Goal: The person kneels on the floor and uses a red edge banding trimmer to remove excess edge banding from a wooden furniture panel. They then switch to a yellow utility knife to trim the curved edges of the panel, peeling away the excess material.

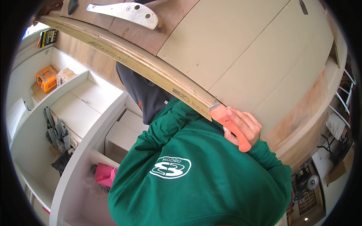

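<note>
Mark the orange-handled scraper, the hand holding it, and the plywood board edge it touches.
orange-handled scraper (234, 130), head view, middle of the handle.
right hand (247, 126), head view, the knuckles.
plywood board edge (151, 71), head view, the layered edge.

One hand (243, 126) shows, closed around one orange-handled scraper (230, 126). There is one plywood board (124, 56) seen edge-on, with one metal bracket (126, 12) fixed near its top. Two pale panels (245, 41) lie across the board's face, split by one seam. One white shelf unit (81, 113) stands to the left. On it I count one orange box (46, 78), one heap of grey metal fittings (56, 132) and one pink cloth (105, 175). One green sweatshirt (196, 180) fills the lower middle, bearing one white badge (170, 167).
</note>
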Demonstrator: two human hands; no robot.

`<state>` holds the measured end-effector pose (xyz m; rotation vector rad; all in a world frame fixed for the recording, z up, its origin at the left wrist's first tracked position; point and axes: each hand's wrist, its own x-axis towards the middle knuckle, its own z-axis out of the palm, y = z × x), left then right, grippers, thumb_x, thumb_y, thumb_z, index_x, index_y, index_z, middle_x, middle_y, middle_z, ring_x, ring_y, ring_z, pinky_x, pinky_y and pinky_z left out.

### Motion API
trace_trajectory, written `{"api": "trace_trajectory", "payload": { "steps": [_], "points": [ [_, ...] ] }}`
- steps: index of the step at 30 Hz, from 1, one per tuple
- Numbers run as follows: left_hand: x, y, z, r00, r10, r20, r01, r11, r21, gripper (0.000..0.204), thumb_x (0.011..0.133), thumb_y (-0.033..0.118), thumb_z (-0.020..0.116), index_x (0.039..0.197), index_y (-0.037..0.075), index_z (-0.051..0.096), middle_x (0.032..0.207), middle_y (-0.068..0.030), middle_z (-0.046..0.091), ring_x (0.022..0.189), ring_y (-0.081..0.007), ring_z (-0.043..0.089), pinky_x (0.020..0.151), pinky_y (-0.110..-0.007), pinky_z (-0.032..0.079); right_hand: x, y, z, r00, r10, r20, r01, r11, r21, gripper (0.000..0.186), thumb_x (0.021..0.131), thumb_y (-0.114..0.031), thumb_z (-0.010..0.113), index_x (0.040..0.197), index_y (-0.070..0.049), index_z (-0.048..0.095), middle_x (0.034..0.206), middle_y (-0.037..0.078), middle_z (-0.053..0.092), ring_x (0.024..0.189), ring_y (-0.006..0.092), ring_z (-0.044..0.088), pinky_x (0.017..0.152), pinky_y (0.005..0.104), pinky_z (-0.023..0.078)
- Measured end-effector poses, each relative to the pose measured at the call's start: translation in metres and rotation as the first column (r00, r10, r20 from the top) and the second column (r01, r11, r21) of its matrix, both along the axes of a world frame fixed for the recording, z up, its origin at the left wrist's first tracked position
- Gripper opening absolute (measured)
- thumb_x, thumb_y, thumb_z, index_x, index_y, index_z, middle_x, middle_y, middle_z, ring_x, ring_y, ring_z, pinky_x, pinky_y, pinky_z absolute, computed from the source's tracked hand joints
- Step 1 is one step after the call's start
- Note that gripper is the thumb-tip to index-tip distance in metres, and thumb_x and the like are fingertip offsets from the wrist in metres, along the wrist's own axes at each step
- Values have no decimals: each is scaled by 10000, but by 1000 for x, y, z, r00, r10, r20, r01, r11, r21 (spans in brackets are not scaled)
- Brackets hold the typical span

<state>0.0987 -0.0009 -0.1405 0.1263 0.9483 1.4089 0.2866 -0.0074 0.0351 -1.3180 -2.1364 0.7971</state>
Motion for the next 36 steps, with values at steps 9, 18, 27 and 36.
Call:
{"api": "trace_trajectory", "payload": {
  "steps": [9, 18, 27, 36],
  "points": [
    [3, -4, 1, 999, -39, 8, 39, 999, 3, 634, 955, 361, 508, 1449, 54, 255, 1432, -167, 370, 1357, -276, 353, 1135, -440, 268, -4, 1, -1, 1000, -9, 23, 8, 999, 46, 598, 591, -44, 662, 1184, -113, 673, 1041, 75, 701, 731, 200, 643, 619, 287, 517],
    [18, -4, 13, 992, 121, -20, -119, 991, 58, 695, 922, 341, 589, 1456, 72, 234, 1434, -166, 366, 1358, -283, 356, 1131, -445, 281, -7, 7, 2, 998, 49, 34, -51, 997, 55, 583, 651, -42, 700, 1230, -55, 629, 1048, 87, 683, 759, 222, 629, 658, 315, 499],
    [-42, 8, 68, 393, 463, -795, -193, 886, 421, 770, 889, 320, 671, 1463, 90, 212, 1435, -164, 362, 1359, -290, 358, 1126, -450, 294, -8, 7, 2, 990, 139, -11, -139, 990, 5, 638, 664, -25, 704, 1289, -16, 573, 1076, 138, 664, 865, 275, 645, 746, 356, 513],
    [-57, 8, 49, 634, 163, -756, 86, 957, 278, 1364, 554, 564, 878, 1531, 123, 36, 1580, -123, 79, 1463, -304, 132, 1160, -553, 177, -3, 10, 1, 984, 178, -34, -178, 984, 4, 641, 662, -16, 703, 1289, 4, 574, 1079, 166, 662, 829, 299, 638, 747, 365, 519]
  ]
}}
